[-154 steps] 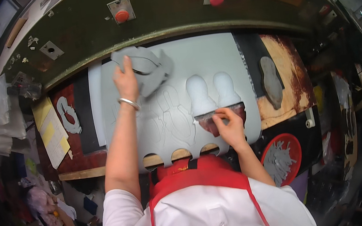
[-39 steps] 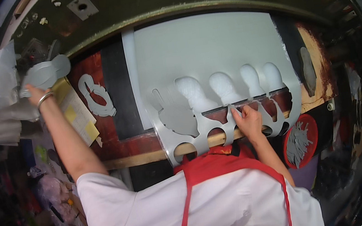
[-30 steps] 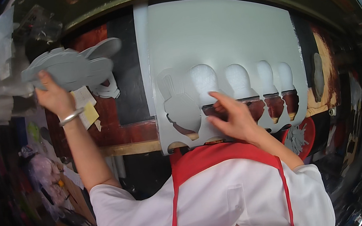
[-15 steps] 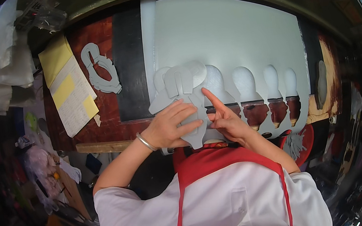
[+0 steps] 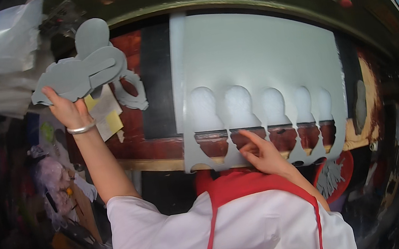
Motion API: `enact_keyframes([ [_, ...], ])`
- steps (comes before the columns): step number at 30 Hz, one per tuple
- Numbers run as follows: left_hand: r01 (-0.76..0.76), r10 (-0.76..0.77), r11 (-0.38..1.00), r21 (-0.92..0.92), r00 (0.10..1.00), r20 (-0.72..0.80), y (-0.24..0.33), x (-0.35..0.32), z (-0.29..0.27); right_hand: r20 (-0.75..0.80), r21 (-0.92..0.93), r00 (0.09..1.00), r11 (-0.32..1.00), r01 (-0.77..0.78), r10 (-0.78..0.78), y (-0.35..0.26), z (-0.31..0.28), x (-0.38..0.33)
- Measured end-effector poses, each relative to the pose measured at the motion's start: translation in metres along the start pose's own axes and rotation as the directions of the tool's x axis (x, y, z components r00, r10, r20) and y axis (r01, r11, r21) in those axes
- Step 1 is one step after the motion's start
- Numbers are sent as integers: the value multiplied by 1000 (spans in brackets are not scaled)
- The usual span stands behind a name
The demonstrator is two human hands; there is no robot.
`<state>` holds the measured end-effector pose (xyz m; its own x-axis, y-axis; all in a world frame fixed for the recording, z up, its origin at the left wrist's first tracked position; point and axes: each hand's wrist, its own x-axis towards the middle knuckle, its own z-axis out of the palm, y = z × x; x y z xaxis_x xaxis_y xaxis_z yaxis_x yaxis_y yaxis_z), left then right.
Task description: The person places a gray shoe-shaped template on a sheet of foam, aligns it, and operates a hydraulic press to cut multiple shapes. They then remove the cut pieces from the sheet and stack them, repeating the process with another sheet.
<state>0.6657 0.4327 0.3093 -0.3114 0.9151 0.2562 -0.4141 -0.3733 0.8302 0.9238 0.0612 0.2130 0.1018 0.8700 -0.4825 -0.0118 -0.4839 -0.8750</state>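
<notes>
Left hand [image 5: 67,108] grips a stack of grey sole-shaped cut-outs [image 5: 84,72], raised off the cutting bench's left edge; right hand [image 5: 263,152], fingers loose, presses the grey sheet [image 5: 262,59] at its scalloped near edge. Clearing cut pieces, probably; next, setting them aside.

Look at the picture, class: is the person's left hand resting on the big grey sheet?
No: the left hand is raised away from the grey sheet, holding a stack of grey cut-out pieces; only the right hand touches it.
</notes>
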Motion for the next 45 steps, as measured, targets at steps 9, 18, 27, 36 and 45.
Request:
enact_keyframes([
  [9, -479, 506, 732, 484, 858, 86, 9, 34, -18, -123, -42, 990, 997, 67, -71, -10, -13, -8],
  [18, -937, 664, 277, 212, 346, 662, -74, -2, 14, -209, 22, 978, 999, 31, -26, -28, -20, -11],
  [27, -909, -420, 315, 272, 124, 899, -126, -61, -27, -447, 28, 894, 999, -22, 32, 10, -71, -65],
  [36, -586, -485, 308, 750, 581, 653, -43, -200, -28, -866, -497, 329, 714, -493, -377, 78, -173, -112],
  [45, -387, -451, 149, 910, 792, 411, -72, -236, -18, -926, -344, 244, 910, -233, -288, 93, -227, -103],
])
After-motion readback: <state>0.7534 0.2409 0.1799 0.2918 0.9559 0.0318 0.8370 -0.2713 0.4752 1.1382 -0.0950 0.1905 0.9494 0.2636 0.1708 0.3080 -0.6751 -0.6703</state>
